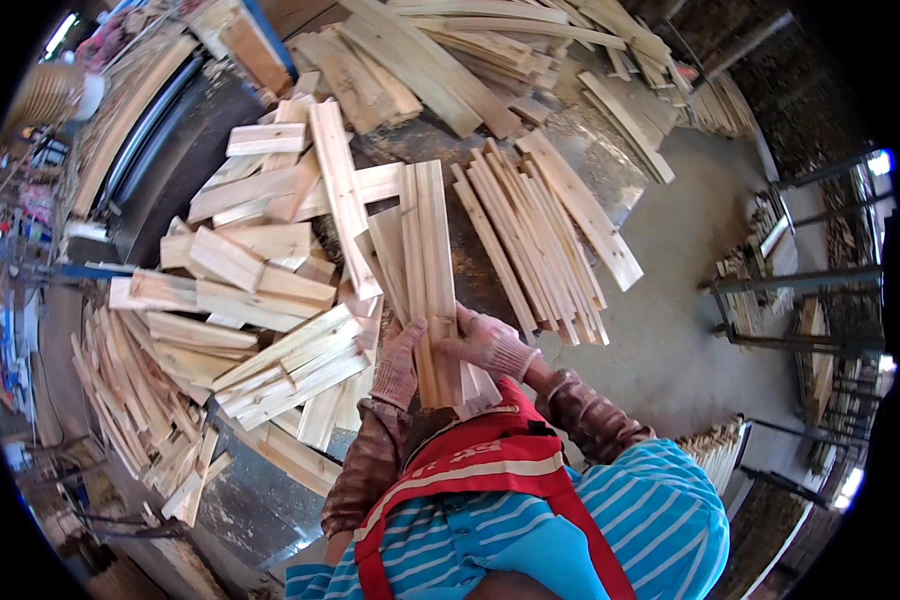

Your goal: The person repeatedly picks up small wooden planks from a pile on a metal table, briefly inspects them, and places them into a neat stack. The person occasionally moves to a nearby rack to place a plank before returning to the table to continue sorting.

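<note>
A small bundle of long, narrow wooden boards (430, 250) stands out in front of my body, its near end close to my red apron (490, 440). My left hand (400, 362), in a pale work glove, is closed on the bundle's left side. On the opposite side my gloved right hand (488, 343) grips the same boards, with the thumb over them. The fingers beneath the boards are hidden. Just left of the bundle lies a loose heap of short boards (270, 250). A row of thin strips (530, 235) is stacked to the right.
A wide board (585, 215) lies beside the strips at the table's right edge. Long planks (420, 65) are piled at the far side. More strips (120, 385) fan out at the left. Metal racks (800, 285) stand on the right, across the concrete floor (690, 240).
</note>
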{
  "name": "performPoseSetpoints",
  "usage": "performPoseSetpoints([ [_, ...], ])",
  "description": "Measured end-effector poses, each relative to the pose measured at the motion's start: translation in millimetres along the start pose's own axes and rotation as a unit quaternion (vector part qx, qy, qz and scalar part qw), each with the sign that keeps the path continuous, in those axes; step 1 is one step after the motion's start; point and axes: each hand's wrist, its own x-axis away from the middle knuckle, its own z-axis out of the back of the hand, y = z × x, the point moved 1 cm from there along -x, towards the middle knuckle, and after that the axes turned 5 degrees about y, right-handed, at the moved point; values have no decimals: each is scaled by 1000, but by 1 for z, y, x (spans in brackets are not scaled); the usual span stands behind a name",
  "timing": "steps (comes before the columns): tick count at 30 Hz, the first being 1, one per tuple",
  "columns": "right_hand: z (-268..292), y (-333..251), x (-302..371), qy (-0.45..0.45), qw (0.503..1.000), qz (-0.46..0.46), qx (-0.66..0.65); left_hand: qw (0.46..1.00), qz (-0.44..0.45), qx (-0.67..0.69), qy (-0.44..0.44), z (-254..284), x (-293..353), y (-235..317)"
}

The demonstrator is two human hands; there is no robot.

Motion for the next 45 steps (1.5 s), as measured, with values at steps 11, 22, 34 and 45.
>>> performPoseSetpoints([
  [11,114,170,-39,459,881,-94,65,918,58,-381,98,-103,-76,-48],
  [22,133,232,-74,317,921,-214,-79,889,14,-437,134,-112,-137,-97],
  [34,147,221,-73,383,910,-66,146,877,44,-476,55,-85,-150,-84],
  [45,58,53,-43,283,955,42,-74,938,-80,-325,86,-125,-95,4],
])
